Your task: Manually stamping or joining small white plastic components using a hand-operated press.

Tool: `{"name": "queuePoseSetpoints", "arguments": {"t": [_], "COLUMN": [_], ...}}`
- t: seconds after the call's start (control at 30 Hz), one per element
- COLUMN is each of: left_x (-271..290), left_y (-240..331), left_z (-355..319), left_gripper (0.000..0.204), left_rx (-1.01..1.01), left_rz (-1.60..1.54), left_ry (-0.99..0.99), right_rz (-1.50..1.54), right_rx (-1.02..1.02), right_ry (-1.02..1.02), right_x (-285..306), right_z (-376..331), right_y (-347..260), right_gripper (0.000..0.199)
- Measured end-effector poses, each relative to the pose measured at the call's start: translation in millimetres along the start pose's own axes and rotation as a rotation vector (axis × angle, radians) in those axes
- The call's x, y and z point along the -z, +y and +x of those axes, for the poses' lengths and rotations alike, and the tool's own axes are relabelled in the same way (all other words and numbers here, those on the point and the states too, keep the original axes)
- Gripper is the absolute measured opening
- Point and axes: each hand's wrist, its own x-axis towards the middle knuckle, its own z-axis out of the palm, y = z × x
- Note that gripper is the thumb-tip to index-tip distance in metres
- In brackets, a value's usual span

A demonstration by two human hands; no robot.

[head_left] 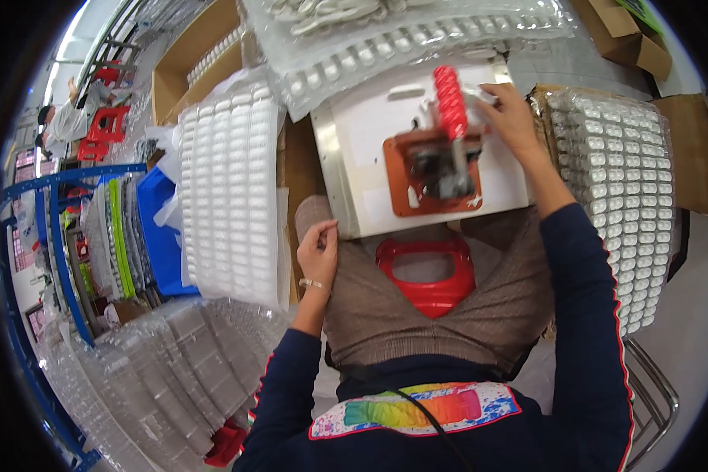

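"If the red handle (451,102) of the press (439,175) drops, what gets hurt?"

"Possibly the right hand (513,118), just right of it; I cannot tell whether it pinches anything."

"The left hand (318,248)?"

"Loosely curled, at the desk's (362,130) near left edge. The press stands between them."

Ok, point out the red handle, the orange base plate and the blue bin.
Red handle (450,101): head view, middle of its grip.
Orange base plate (393,178): head view, left rim.
Blue bin (165,263): head view, its visible side.

A hand press (459,164) and stacked trays (232,189) show a workshop.
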Motion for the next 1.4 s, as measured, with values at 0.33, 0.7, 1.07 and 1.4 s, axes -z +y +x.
{"name": "queuePoseSetpoints", "arguments": {"t": [0.33,0.7,1.07,1.4], "left_x": [1.6,3.1,6.9,6.5], "left_y": [-13.5,-15.4,-13.8,-11.4], "left_z": [-0.4,-15.4,-10.5,-8.9], "left_gripper": [0.012,0.014,0.015,0.012], "left_rx": [-0.036,-0.025,0.049,0.031], "left_rz": [-0.012,-0.071,-0.057,-0.044], "left_ry": [0.049,0.048,0.006,0.029], "right_rz": [0.193,0.317,0.490,0.509], "right_rx": [0.019,-0.119,-0.135,-0.420], "right_ry": [-0.210,-0.308,-0.145,0.002], "right_x": [20.4,-33.4,-43.8,4.8], "right_z": [-134.1,-132.4,-137.4,-104.5], "right_y": [-64.6,-76.0,-60.5,-73.3], "right_gripper": [0.030,0.034,0.027,0.025]}}
